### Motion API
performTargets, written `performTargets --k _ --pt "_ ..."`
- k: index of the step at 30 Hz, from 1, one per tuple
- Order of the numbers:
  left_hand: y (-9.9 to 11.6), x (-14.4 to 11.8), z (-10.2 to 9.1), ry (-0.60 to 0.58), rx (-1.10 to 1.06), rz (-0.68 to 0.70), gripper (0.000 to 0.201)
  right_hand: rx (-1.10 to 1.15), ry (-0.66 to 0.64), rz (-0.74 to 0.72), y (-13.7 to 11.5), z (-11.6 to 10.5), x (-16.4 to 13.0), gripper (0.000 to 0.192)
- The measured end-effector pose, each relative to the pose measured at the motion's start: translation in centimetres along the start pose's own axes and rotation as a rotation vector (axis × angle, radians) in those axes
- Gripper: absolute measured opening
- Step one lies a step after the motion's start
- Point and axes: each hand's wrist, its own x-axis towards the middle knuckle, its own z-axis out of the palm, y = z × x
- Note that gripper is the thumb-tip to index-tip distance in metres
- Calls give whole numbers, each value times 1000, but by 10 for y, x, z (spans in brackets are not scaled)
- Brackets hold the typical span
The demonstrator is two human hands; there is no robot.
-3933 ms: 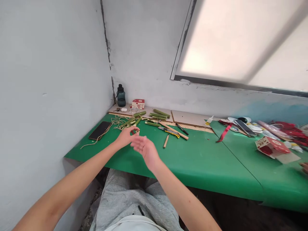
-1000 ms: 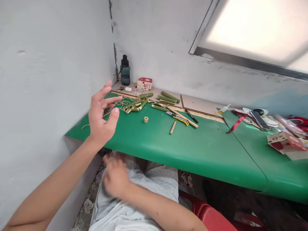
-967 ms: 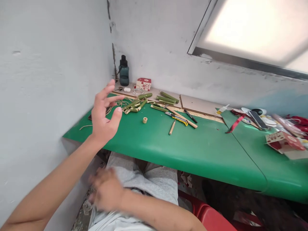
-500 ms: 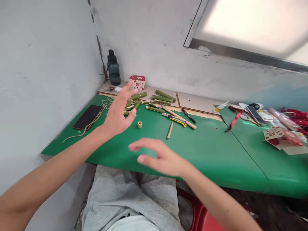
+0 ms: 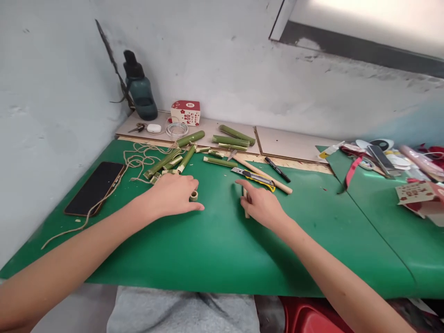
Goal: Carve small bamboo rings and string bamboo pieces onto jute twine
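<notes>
My left hand [image 5: 169, 198] lies palm down on the green table [image 5: 208, 249], thumb and forefinger on either side of a small bamboo ring [image 5: 193, 195] that stands on the surface. My right hand [image 5: 262, 206] rests a little to the right, its fingers laid over a short wooden stick [image 5: 246, 213], index finger stretched forward. Just beyond it lie a yellow utility knife [image 5: 255, 176] and a long wooden dowel [image 5: 267, 177].
Cut green bamboo pieces [image 5: 175, 156] and string [image 5: 138, 161] lie behind my left hand, a black phone [image 5: 94, 187] at the left. A dark bottle [image 5: 140, 92] and a red-white box [image 5: 185, 112] stand by the wall. A black pen [image 5: 276, 169] lies near the dowel. Papers and clutter [image 5: 381, 157] fill the right end.
Both hands came down from the air onto the table: the left onto the bamboo ring, the right forward onto the short stick. The view tilted down and closer.
</notes>
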Motion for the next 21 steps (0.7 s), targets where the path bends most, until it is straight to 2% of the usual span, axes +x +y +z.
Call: performTargets --k 2,4,7,10,13,15,17,21 --pt "1 7 2 -8 22 24 38 60 -32 -44 -8 -4 6 54" --pt "-2 10 5 16 -1 49 27 181 -23 -112 -15 -5 15 43" --pt "-10 12 16 131 -120 67 17 384 194 -257 -26 5 35 36" --pt "-16 11 31 326 -311 69 11 547 449 -458 -35 28 59 38" --pt "-21 12 44 479 -448 114 10 652 566 -566 -38 51 73 29" --pt "-22 12 50 536 -485 151 13 731 589 -537 -36 60 75 19" --pt "-23 12 55 556 -521 191 15 850 578 -490 -33 64 74 19" --pt "-20 9 60 508 -552 282 21 1044 492 -530 -29 60 73 24"
